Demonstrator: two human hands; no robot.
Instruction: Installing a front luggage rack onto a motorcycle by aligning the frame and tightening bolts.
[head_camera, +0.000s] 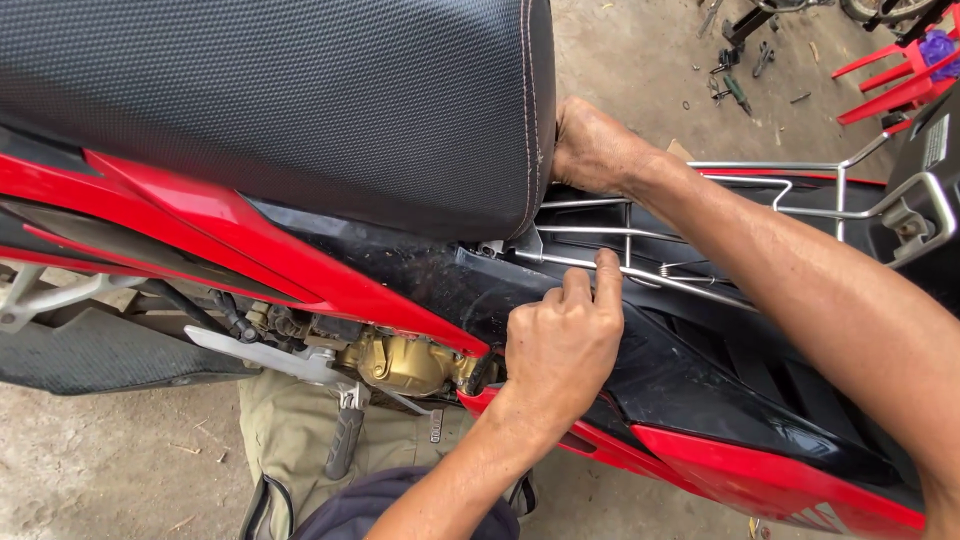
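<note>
The left hand (562, 345) rises from the near edge, fist loosely curled, index finger pressing the thin chrome metal rack rod (640, 272) just right of the black textured motorcycle seat (300, 100). The right hand (592, 150) reaches in from the right, fingers clenched around the seat's rear edge, above the glossy black side panel (690, 370).

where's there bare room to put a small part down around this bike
Bare concrete floor past the seat, short of the scattered tools. More floor bottom left under the footpeg. Crowded: the chrome rack where the left hand and right hand work.
</note>
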